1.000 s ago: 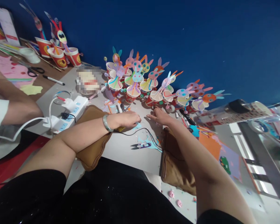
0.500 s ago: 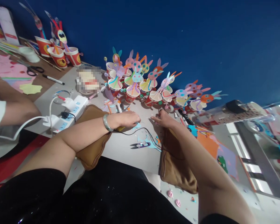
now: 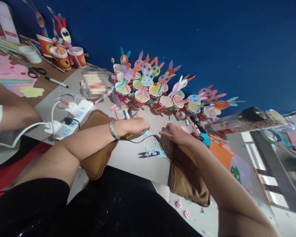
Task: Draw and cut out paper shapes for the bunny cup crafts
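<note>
My left hand point(image 3: 135, 126), with a bangle at the wrist, rests on the grey table point(image 3: 128, 161) with its fingers curled together. What lies inside them, if anything, is hidden. A blue paper scrap shows beside its fingertips. Across a short gap, my right hand point(image 3: 175, 133) is low over the table, fingers stretched out and apart, holding nothing that I can see. Between my arms lie dark thread snips point(image 3: 149, 153) and cut light-blue paper point(image 3: 164, 153). Brown cushions lie under my left forearm point(image 3: 88, 133) and right forearm point(image 3: 209, 164).
Paper cups with rabbit-faced paper figures point(image 3: 141, 95) crowd the wall side. A white power strip point(image 3: 75, 120) with plugs stands left, near another person's arm point(image 3: 14, 108). Stacked cups in plastic point(image 3: 256, 121) lie right. A thin black cord point(image 3: 135, 141) crosses the table.
My right hand has shifted slightly down and its fingers have spread from a more curled shape. My left hand stays in nearly the same place.
</note>
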The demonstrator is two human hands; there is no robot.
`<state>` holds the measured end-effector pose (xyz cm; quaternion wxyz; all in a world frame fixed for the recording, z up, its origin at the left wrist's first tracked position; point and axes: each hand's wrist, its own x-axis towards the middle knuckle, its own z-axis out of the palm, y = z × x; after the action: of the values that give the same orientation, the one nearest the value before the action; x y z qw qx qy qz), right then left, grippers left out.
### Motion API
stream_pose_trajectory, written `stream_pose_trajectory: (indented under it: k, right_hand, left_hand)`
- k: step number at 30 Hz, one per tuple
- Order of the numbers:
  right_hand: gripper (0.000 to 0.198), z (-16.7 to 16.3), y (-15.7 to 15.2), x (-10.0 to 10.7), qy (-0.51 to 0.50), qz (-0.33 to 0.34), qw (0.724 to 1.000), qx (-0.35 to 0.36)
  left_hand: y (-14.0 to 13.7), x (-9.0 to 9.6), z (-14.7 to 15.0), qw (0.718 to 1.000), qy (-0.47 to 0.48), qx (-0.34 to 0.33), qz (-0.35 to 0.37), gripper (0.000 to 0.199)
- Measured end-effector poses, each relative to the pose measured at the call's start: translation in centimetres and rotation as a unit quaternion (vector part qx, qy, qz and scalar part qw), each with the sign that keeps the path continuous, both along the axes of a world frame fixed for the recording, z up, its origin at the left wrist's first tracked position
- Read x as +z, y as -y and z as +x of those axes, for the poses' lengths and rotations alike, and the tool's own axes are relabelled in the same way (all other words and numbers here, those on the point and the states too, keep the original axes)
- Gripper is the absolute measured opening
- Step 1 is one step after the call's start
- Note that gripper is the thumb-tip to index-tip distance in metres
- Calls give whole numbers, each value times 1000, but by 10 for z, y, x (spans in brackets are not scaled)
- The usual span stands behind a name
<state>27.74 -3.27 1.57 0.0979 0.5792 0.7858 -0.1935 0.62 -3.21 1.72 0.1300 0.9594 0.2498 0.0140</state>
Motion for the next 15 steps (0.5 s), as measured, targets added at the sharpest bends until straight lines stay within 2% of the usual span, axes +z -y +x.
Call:
stream_pose_trajectory:
  k: [3, 5, 9, 13, 15]
  right_hand:
    - [68, -9, 11, -4, 1, 44, 996, 78]
    - [76, -15, 14, -9, 23, 47, 992, 111]
    - [82, -9, 15, -14, 86, 35, 991, 96]
    - [67, 20, 10, -6, 102, 50, 990, 86]
    - [62, 38, 4, 2, 111, 79, 989, 59]
  left_hand:
    - [1, 1, 0, 1000, -9, 4, 9, 18]
    - [2, 3, 0, 1000, -22, 6, 14, 20]
    - [3, 5, 1, 1000, -25, 4, 12, 21]
    - [1, 2, 0, 1000, -3, 2, 7, 19]
    - [0, -1, -1, 1000, 7, 3, -1, 18]
